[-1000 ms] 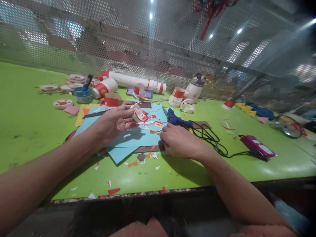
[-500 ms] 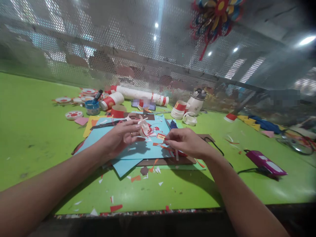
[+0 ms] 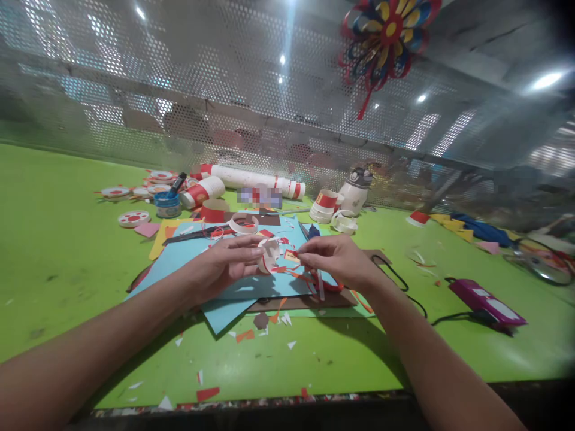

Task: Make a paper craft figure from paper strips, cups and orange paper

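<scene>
My left hand grips a small white piece cut from a paper cup between thumb and fingers, with its hollow side toward me. Facing it, my right hand pinches a small yellow-and-red paper label by its right end. A narrow gap separates label and cup piece. Both hands are above light blue paper sheets strewn with red and orange scraps. Below my right hand shows a red scissor-like handle; a dark blue tool tip peeks out behind it.
Behind the hands lie a white paper ring, a blue jar, a long white tube, stacked cups and a white bottle. To the right rests a purple corded device. Paper scraps litter the green table.
My left hand has turned the white cup piece so its hollow side shows, and lowered it slightly. The right hand still pinches the label. The camera view has tilted up a little.
</scene>
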The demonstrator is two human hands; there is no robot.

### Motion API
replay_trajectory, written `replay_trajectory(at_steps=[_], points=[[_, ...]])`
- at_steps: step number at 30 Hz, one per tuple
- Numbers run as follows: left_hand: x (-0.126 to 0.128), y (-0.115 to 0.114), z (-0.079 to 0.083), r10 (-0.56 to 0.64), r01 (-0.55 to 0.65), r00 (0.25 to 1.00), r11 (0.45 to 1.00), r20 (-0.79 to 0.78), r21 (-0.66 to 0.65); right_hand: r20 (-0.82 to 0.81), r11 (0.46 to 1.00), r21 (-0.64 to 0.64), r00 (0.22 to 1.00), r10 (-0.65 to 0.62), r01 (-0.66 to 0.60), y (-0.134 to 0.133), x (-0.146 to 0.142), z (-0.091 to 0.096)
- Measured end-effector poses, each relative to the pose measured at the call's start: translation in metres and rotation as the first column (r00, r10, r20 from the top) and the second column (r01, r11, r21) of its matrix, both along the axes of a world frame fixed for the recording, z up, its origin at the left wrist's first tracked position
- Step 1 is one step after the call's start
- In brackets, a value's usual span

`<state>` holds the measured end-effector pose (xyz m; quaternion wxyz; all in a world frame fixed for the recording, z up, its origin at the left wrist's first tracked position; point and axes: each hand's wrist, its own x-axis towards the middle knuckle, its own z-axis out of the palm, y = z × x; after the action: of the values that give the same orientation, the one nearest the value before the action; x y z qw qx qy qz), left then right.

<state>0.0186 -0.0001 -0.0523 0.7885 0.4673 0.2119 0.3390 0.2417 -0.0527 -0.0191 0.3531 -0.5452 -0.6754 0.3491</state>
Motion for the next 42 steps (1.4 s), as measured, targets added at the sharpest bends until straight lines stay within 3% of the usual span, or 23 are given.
replay_trajectory(at_steps=[4,8,15,22,42], points=[[0.0,0.0,-0.001,-0.004,0.004,1.0,1.0,-0.011,0.004,0.21,0.985,0.169,0.976,-0.053,0.018,-0.005,-0.012,0.001],[0.002,-0.002,-0.004,-0.007,0.007,0.999,1.0,-0.033,0.019,0.301,0.954,0.299,0.951,-0.07,-0.024,-0.009,-0.02,-0.001],[0.002,-0.004,-0.007,-0.069,0.074,0.996,0.993,-0.063,0.092,0.323,0.961,0.277,0.939,-0.115,0.022,-0.008,-0.023,-0.009],[0.006,-0.008,-0.004,-0.076,0.078,0.993,0.997,-0.086,0.023,0.39,0.972,0.232,0.911,-0.134,0.043,-0.008,-0.026,-0.01],[0.007,-0.008,-0.007,-0.09,0.093,0.995,0.995,-0.049,0.047,0.358,0.935,0.35,0.913,-0.197,0.064,-0.007,-0.029,-0.014]])
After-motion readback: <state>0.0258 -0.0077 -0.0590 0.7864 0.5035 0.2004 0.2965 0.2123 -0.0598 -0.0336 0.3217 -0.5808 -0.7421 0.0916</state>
